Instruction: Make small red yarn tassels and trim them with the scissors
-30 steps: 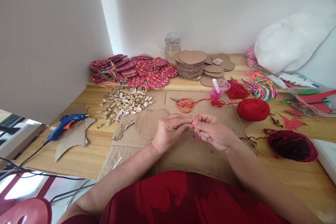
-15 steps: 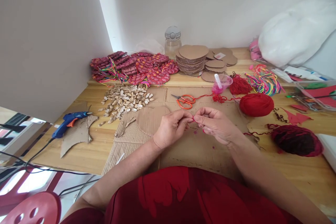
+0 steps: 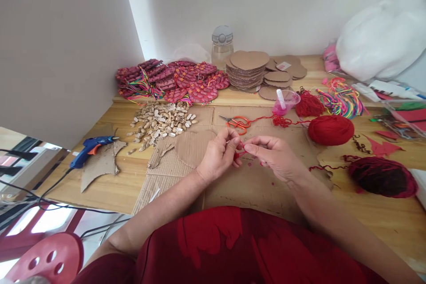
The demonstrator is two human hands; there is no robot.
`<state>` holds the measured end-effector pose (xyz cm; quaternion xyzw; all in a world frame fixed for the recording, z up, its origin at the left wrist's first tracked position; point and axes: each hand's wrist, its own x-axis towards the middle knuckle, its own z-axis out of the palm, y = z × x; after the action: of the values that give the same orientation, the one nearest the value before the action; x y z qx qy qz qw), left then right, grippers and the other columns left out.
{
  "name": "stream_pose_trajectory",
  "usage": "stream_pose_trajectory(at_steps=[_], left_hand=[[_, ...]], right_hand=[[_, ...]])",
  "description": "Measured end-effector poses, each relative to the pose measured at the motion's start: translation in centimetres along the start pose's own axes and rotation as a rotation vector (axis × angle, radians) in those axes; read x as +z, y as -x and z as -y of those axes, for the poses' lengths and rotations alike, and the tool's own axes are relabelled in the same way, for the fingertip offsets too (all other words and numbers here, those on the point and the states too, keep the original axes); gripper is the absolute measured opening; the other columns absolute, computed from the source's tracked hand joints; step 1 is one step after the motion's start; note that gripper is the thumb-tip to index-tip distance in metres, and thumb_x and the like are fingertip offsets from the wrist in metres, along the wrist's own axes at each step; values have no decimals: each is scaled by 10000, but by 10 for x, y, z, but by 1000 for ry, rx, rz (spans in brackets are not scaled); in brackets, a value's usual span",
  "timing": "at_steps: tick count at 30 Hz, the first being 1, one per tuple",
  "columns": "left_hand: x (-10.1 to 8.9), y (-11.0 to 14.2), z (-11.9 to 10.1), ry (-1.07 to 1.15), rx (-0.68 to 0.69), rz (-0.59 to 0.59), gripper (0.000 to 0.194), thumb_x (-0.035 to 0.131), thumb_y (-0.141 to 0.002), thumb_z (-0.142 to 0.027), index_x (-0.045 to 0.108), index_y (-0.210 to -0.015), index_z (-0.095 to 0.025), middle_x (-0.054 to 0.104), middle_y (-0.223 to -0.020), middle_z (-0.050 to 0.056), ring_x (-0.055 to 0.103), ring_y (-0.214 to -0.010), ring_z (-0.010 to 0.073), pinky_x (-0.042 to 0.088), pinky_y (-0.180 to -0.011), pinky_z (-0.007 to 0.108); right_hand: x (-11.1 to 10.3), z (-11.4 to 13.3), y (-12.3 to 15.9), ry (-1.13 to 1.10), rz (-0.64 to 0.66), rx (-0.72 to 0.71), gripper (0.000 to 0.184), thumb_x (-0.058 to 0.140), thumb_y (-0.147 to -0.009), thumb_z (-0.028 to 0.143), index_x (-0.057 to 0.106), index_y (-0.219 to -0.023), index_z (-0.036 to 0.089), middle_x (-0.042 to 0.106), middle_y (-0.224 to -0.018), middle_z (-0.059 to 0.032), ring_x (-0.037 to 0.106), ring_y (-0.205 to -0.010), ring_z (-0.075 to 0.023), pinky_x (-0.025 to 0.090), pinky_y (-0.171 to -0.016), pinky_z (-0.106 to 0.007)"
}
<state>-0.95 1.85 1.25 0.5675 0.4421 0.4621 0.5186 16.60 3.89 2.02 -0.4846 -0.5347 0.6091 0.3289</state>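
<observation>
Both hands meet above the cardboard sheet (image 3: 253, 195). My left hand (image 3: 221, 153) pinches a piece of red yarn (image 3: 244, 151) between thumb and fingers. My right hand (image 3: 271, 155) grips the same yarn from the other side, thumb against forefinger. A small loop of it shows between the hands. Just beyond them lie orange-handled scissors (image 3: 238, 123). A heart-shaped cardboard piece (image 3: 191, 148) rests left of my left hand, partly covered by it. To the right are a red yarn ball (image 3: 331, 130) and a dark red yarn ball (image 3: 381, 177).
A blue glue gun (image 3: 91, 148) lies at the left beside peanut shells (image 3: 163, 124). Along the back stand decorated pink pieces (image 3: 196, 82), stacked cardboard hearts (image 3: 248, 71), a lidded jar (image 3: 222, 49) and a pink cup (image 3: 288, 102). A white bag (image 3: 379, 40) sits at the right.
The yarn between my fingers now forms a visible loop. My left fingers have lifted slightly and parted a little from the right. The view has shifted slightly.
</observation>
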Motion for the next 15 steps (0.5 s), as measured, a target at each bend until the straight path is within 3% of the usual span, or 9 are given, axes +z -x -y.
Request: stream_pose_trajectory(at_steps=[9, 15], left_hand=[[1, -4, 7, 107, 2, 24, 257, 477, -955, -461, 413, -954, -212, 570, -718, -49, 606, -456, 90, 489, -377, 175], [2, -7, 6, 219, -46, 26, 303, 518, -928, -488, 399, -942, -210, 603, -753, -31, 615, -442, 103, 476, -359, 178]], right_hand=[[2, 9, 4, 94, 42, -19, 367, 736, -754, 511, 745, -875, 165, 662, -694, -18, 373, -482, -57, 268, -460, -237], [2, 4, 1, 149, -12, -102, 333, 747, -744, 490, 683, -803, 169, 432, -500, 71, 303, -457, -60, 235, -459, -235]])
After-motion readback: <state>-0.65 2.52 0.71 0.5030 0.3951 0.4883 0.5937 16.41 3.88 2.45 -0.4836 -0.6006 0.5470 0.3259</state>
